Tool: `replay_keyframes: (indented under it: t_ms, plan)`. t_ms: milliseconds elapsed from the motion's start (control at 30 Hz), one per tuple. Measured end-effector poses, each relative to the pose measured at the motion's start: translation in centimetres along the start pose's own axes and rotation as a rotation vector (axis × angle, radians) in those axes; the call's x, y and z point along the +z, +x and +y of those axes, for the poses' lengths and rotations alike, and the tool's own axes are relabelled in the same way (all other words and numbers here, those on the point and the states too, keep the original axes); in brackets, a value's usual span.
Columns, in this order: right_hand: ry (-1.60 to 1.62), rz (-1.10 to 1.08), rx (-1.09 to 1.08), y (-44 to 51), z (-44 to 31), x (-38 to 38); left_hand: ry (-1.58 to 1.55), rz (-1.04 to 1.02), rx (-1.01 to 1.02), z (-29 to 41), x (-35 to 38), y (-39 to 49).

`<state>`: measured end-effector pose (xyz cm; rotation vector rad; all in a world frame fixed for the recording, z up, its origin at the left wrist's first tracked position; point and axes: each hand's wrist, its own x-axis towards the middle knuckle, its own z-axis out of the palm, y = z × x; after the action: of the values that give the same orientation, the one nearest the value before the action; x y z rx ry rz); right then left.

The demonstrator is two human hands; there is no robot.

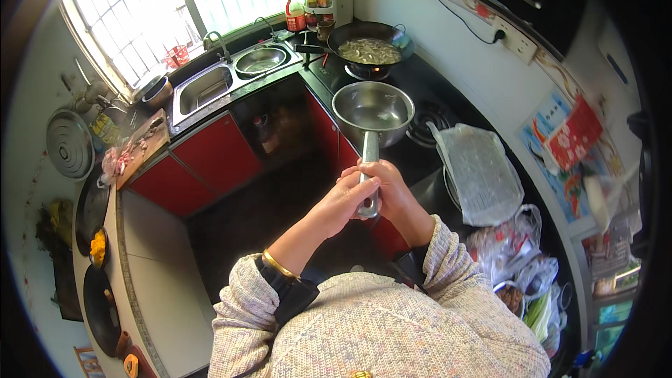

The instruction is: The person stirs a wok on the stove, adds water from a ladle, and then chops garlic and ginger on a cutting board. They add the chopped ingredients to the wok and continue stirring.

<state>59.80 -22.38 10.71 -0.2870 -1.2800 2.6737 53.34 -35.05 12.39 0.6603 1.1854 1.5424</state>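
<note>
Both my hands grip the metal handle of a stainless steel saucepan [374,110], which is held out in front of me near the stove's edge. My left hand [350,197] wraps the handle from the left, its thumb lying across it. From the right, my right hand [391,184] closes on the same handle, its fingers overlapping the left ones. Shiny metal and reflections show in the pan; whether it holds liquid I cannot tell. Beyond it, a large black wok [370,25] with pale food in liquid stands over a lit burner.
At back left is a double sink [206,89] with a metal basin [261,60]. A cutting board [142,149] with food scraps lies left. On the right counter are a coil burner [428,121], a translucent plastic tray [480,176] and plastic bags [504,244]. Woks line the far left.
</note>
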Motion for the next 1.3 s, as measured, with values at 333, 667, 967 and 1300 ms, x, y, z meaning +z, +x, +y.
replay_keyframes:
  t_ms: [333,667,967,1300]
  plan:
    - [-0.015,-0.005,-0.034,22.0,-6.2,-3.9,0.002,-0.155,-0.032,8.0,-16.2,17.2]
    - [-0.006,0.334,-0.202,39.2,-10.1,-9.9,-0.131,-0.204,-0.198,15.8,-30.7,30.3]
    - [-0.223,0.561,-0.175,44.6,-12.7,-15.3,-0.185,-0.164,-0.259,17.1,-35.8,39.3]
    - [-0.279,0.656,-0.106,46.1,-14.0,-17.1,-0.187,-0.109,0.007,21.5,-44.0,47.1]
